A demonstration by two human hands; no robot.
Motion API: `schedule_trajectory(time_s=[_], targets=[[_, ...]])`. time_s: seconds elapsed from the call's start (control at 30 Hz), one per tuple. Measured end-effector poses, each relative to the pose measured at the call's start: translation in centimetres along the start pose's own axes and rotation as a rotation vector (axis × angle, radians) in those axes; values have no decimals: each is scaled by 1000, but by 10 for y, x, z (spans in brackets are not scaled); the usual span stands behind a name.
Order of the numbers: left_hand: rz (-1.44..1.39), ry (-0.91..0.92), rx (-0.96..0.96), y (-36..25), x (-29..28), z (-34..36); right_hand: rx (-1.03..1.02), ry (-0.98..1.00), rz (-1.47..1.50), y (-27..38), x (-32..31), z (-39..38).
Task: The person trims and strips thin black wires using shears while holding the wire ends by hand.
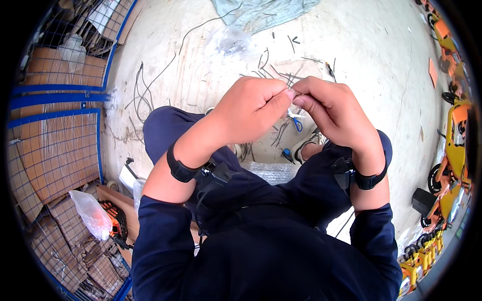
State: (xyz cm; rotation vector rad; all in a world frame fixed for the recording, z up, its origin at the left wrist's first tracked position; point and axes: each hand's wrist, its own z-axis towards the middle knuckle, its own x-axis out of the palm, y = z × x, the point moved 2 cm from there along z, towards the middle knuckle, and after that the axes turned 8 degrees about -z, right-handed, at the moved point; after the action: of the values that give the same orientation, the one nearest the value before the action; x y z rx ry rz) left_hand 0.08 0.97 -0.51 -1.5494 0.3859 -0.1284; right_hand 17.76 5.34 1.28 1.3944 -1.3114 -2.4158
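Observation:
My left hand [251,110] and my right hand [335,109] meet fingertip to fingertip above the floor between my knees. Both are closed in a pinch, thumb against forefinger. Whatever lies between the fingertips is too small and hidden to name. Just below the fingertips, blue-handled scissors [298,124] lie on the floor, partly covered by my hands. Loose dark cable pieces [264,59] are scattered beyond and under my hands. A small blue-and-black object [287,154] rests beside my right shoe [302,149].
A long thin cable [179,47] curves over the concrete floor toward a pale blue cloth [263,14]. Clear plastic [228,44] lies near it. Blue mesh cages [60,108] with cardboard stand at left. Yellow-and-orange wheeled items [456,135] line the right. Bubble wrap [271,172] lies between my legs.

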Motion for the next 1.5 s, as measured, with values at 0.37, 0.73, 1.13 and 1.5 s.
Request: schedule_trajectory(time_s=[0.37,0.73,1.13,1.5], targets=[[-95,75,-154,-2,-2,0,40,78,68,1,1,-1],[-1019,227,-72,-8,7,-6,316,214,1105,4,3,-5],[-1268,320,116,-13,11,-7,100,300,1707,-1,28,-3],[-281,-54,142,-11,3,-7,202,147,1330,-8,29,-2]])
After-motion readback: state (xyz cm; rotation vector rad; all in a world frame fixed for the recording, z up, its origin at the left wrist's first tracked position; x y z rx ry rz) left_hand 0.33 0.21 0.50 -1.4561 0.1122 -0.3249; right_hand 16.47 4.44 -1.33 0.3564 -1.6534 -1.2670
